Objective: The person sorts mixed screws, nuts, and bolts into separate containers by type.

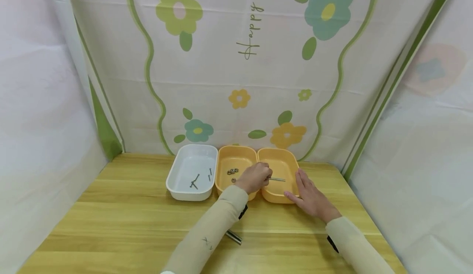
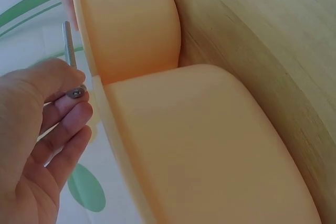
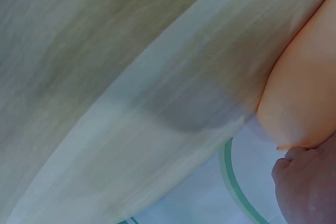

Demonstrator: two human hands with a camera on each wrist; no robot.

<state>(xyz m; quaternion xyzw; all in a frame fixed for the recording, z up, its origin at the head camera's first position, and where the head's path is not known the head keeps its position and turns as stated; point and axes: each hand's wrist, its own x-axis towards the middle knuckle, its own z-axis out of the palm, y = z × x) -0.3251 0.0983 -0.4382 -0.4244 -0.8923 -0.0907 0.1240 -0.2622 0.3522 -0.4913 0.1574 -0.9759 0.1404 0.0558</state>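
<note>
My left hand (image 1: 253, 178) pinches a thin metal rod (image 1: 277, 179) between thumb and fingers, above where the middle and right orange trays meet. In the left wrist view, a small nut-like metal piece (image 2: 77, 92) shows at the rod's near end, against the fingertips. My right hand (image 1: 312, 196) rests against the right orange tray (image 1: 282, 198), thumb at the front rim and fingers along its right side. The middle orange tray (image 1: 236, 151) contains several nuts (image 1: 232, 171); my left hand and forearm cover part of it.
To the left, a white tray (image 1: 190, 196) with several small screws (image 1: 194, 181) adjoins the middle tray. Thicker metal rods (image 1: 234, 237) lie on the wooden table (image 1: 122, 224), partly behind my left sleeve. A flower-printed cloth (image 1: 236, 73) hangs behind the trays.
</note>
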